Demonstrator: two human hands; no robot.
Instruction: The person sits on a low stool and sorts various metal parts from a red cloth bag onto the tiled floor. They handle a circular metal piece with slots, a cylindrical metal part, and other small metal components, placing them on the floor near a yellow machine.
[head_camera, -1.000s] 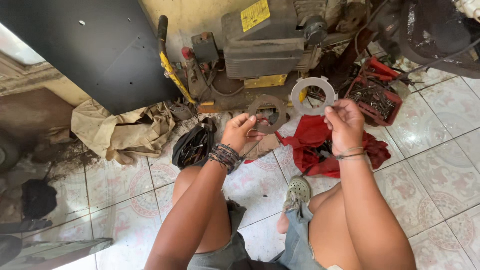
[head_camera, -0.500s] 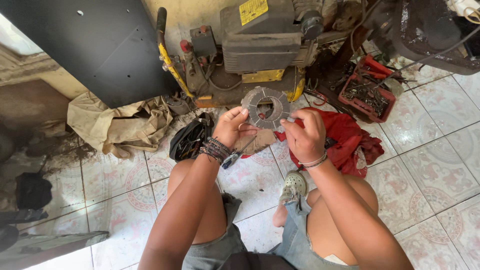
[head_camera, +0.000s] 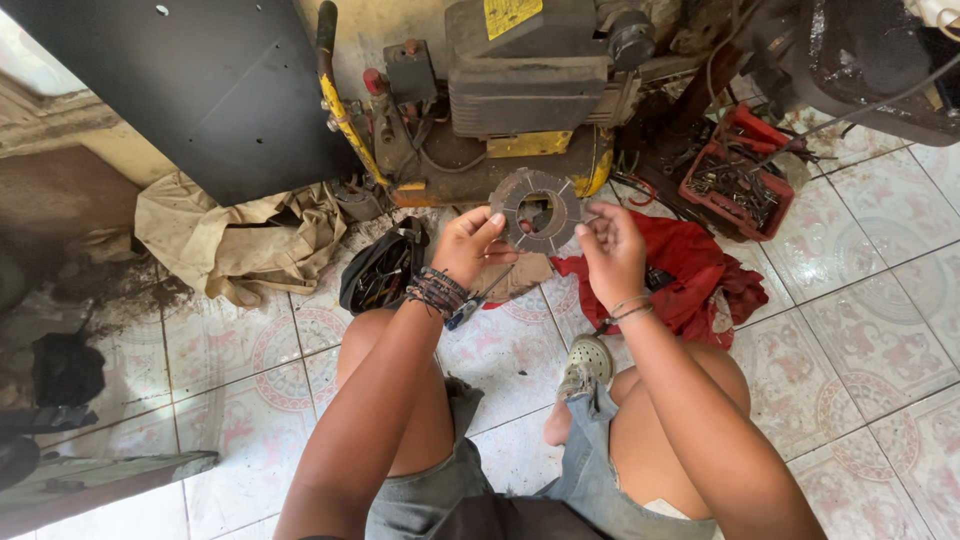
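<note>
I'm sitting on a floor (head_camera: 880, 340) of pale tiles printed with pink round patterns, grimy toward the left. A big black panel (head_camera: 190, 90) leans over the top left corner. Ahead of me stands a dirty engine unit (head_camera: 530, 100), grey and yellow, with a yellow rectangular label (head_camera: 510, 14) on its top and a yellow strip lower down. A crumpled tan cloth (head_camera: 240, 240) lies left of it, a red rag (head_camera: 700, 275) right of it, and past that a red tray (head_camera: 735, 185) full of small hardware. My 2 hands hold a flat grey ring plate (head_camera: 540, 210) up in front of the engine: my left hand (head_camera: 470, 245) pinches its left edge, my right hand (head_camera: 612, 250) its right edge.
</note>
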